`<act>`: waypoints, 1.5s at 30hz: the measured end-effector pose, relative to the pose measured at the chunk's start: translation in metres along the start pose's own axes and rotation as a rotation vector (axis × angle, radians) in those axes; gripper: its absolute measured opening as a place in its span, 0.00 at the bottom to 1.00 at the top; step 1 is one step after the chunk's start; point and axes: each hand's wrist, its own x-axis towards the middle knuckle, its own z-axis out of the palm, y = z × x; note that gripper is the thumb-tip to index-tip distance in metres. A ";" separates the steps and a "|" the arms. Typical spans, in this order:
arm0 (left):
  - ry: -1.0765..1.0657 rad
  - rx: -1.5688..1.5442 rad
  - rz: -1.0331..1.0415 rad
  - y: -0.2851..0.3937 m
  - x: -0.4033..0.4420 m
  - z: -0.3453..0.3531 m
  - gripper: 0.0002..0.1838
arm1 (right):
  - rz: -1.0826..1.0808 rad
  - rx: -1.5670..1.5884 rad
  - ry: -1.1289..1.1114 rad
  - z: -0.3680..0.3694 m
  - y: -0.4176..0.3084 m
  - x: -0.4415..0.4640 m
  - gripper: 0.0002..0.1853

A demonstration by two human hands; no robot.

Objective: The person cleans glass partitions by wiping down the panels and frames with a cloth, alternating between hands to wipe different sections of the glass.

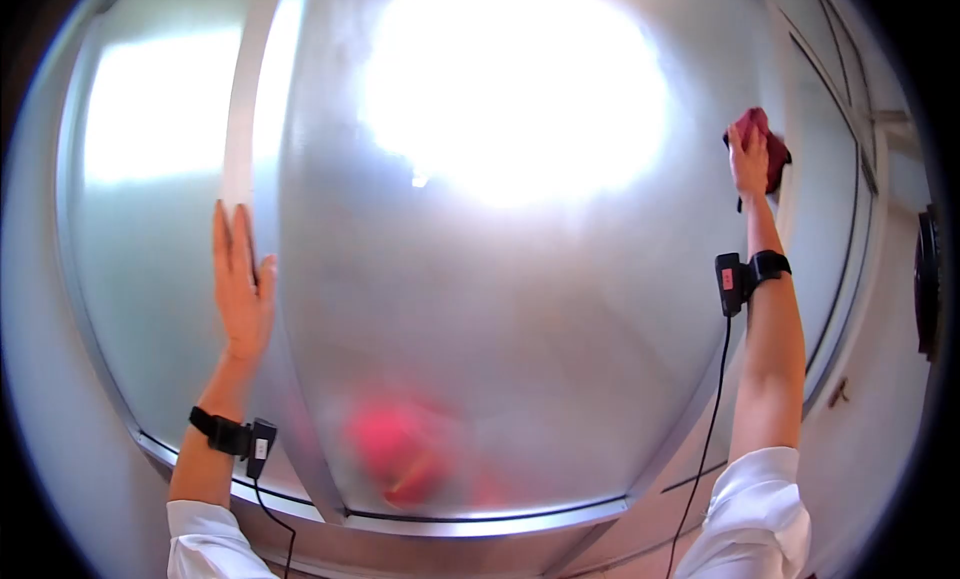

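Observation:
A large frosted glass pane (480, 309) in a pale metal frame fills the middle of the view. High at its right edge, my right hand (750, 164) presses a dark red cloth (775, 159) against the pane, fingers over the fabric. On the left, my left hand (242, 279) is raised with its fingers spread, resting at the vertical frame bar (240, 149), and holds nothing. Both wrists carry black straps with small boxes and cables.
Blurred red shapes (405, 444) show through the lower glass. Another frosted pane (150, 249) stands at the left, one more (820, 209) at the right. A dark round object (928, 279) is at the far right, near a small latch (839, 392).

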 end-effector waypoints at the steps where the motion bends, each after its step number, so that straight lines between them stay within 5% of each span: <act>1: 0.002 -0.028 0.008 0.000 0.001 0.000 0.35 | 0.118 -0.007 -0.045 -0.004 -0.018 0.004 0.47; 4: 0.014 -0.074 -0.001 0.000 0.000 -0.001 0.35 | 0.200 0.002 -0.076 -0.001 -0.077 0.013 0.47; 10: 0.034 -0.048 0.034 -0.008 -0.004 0.004 0.35 | -0.416 0.029 0.338 0.035 -0.286 -0.004 0.39; 14: 0.052 -0.070 0.065 -0.009 -0.002 0.005 0.34 | -0.616 -0.091 0.466 0.047 -0.406 -0.031 0.36; 21: 0.038 -0.079 0.083 -0.013 -0.001 0.004 0.34 | -0.956 0.423 0.424 0.015 -0.534 -0.151 0.25; 27: -0.021 -0.103 0.015 -0.005 0.003 -0.002 0.35 | -1.034 0.214 0.361 0.001 -0.464 -0.080 0.24; 34: -0.009 -0.075 -0.029 0.001 0.003 0.006 0.30 | -0.605 0.060 0.272 0.041 -0.203 0.054 0.28; 40: -0.026 -0.055 0.000 -0.001 -0.004 0.015 0.30 | -0.559 0.066 0.229 0.032 -0.001 0.068 0.29; 45: -0.019 0.000 0.011 -0.008 -0.006 0.014 0.32 | -0.693 0.169 0.226 0.025 0.066 0.028 0.30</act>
